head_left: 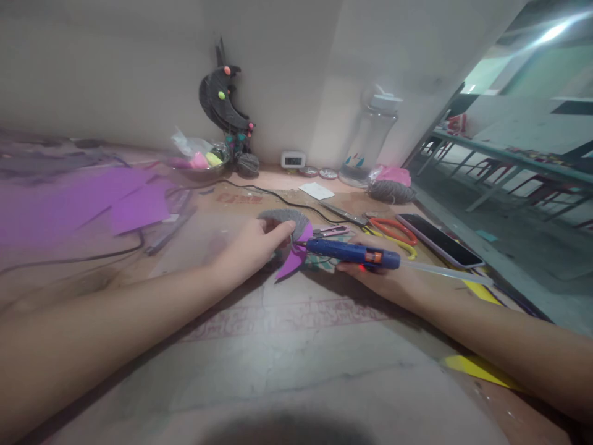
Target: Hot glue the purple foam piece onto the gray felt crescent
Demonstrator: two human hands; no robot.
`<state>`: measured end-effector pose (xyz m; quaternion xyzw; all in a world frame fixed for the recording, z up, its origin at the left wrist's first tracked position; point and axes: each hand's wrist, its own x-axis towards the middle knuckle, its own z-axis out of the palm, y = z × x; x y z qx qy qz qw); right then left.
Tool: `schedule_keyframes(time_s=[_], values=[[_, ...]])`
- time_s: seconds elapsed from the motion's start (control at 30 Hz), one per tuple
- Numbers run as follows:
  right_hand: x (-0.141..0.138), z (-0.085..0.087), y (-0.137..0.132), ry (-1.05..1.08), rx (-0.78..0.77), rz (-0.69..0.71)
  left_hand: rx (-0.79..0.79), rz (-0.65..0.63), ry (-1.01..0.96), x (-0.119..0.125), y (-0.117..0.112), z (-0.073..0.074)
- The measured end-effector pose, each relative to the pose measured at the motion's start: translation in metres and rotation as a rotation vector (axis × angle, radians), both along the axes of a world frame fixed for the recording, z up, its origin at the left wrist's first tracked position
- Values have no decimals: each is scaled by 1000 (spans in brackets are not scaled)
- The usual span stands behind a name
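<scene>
My left hand (pixel 252 247) pinches a grey glitter semicircle piece (pixel 286 220) joined to a purple foam shape (pixel 294 258), fingers closed on its edge. My right hand (pixel 375 277) grips a blue hot glue gun (pixel 352 253), held sideways with its nozzle pointing left at the purple shape. A red light glows near the gun's handle, and a clear glue stick (pixel 440 269) sticks out of its back to the right. Both hands rest low over the cardboard-covered tabletop (pixel 287 346).
Orange-and-yellow scissors (pixel 391 232), a phone (pixel 438 240) and a small cutter (pixel 331 231) lie right of the hands. Purple foam sheets (pixel 125 204) lie at left. At the back: a bowl (pixel 199 168), a black crescent decoration (pixel 222 99), a small clock (pixel 293 160), a water bottle (pixel 370 139), grey yarn (pixel 391 191). Yellow paper scraps (pixel 482 369) lie near right.
</scene>
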<state>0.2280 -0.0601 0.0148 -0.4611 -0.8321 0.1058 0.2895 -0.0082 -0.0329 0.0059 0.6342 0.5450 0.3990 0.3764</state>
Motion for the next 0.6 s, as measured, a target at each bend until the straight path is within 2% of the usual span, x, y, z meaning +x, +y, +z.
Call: schedule_keyframes(time_s=[0.6], values=[[0,4,-2,-72,62,-68,0,-34,-41,-2,4,-5]])
